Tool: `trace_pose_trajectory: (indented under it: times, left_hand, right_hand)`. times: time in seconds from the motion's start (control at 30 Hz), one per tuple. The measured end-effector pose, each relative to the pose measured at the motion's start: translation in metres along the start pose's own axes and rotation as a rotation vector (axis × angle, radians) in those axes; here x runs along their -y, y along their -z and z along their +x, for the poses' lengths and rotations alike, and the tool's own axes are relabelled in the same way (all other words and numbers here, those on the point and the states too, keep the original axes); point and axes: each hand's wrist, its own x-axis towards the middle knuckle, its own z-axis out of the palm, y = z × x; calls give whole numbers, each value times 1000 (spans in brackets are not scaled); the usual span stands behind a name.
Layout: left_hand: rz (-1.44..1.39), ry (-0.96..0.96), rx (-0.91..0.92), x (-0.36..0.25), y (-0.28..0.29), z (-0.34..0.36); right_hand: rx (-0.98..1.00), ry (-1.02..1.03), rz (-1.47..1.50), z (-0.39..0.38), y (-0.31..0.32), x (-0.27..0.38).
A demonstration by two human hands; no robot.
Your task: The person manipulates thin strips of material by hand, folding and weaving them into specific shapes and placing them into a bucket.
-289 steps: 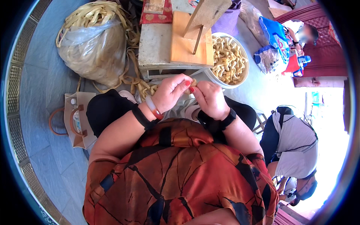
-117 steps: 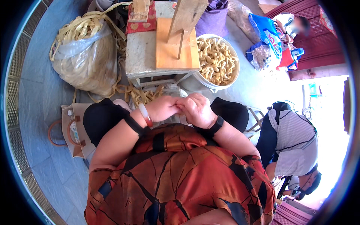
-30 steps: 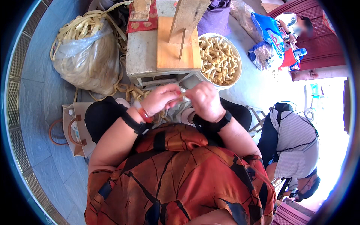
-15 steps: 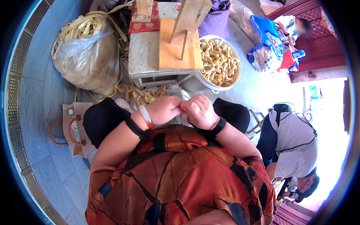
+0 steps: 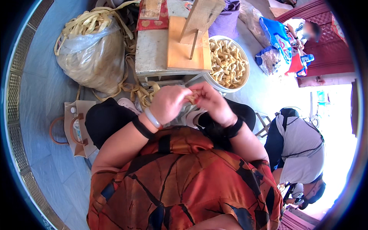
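Note:
My hands meet above my lap around a small folded tan strip [image 5: 191, 98], whose middle shows between the fingertips. My left hand [image 5: 170, 102], with a pale bangle on its wrist, pinches the strip from the left. On the other side, my right hand [image 5: 213, 102] has its fingers curled over the strip, partly covering it. Just beyond them, more long tan strips [image 5: 142, 96] hang and lie loose by the foot of a worn table. A white bucket [image 5: 247, 73] to the right of that table is heaped with small knotted tan pieces [image 5: 227, 63].
On the table [image 5: 151, 53] stands a wooden board [image 5: 174, 48] with an upright plank [image 5: 199, 21]. A bulging plastic bag [image 5: 94, 57] of strips sits at left, above a handbag [image 5: 78, 128]. One person [image 5: 301, 147] bends at right; another [image 5: 297, 28] is farther back.
My hands have drawn slightly apart and the right fingers have lifted and opened out, exposing the tan strip between them. The view has shifted a little, moving the table and bucket rightward.

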Motion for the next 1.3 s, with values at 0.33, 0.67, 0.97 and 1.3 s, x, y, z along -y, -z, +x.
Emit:
trace_pose_trajectory:
  times: [0.33, 0.67, 0.97, 1.3]
  left_hand:
    - [-985, 661, 21, 25, -14, -12]
    - [-277, 533, -70, 20, 20, 11]
    - [-329, 399, -28, 9, 6, 8]
    - [-697, 840, 331, 28, 33, 28]
  right_hand:
    - [-177, 285, -415, 8, -8, -24]
    - [63, -39, -139, -2, -2, 1]
    - [102, 450, -577, 7, -5, 13]
    - [-173, 480, -633, 27, 27, 13]
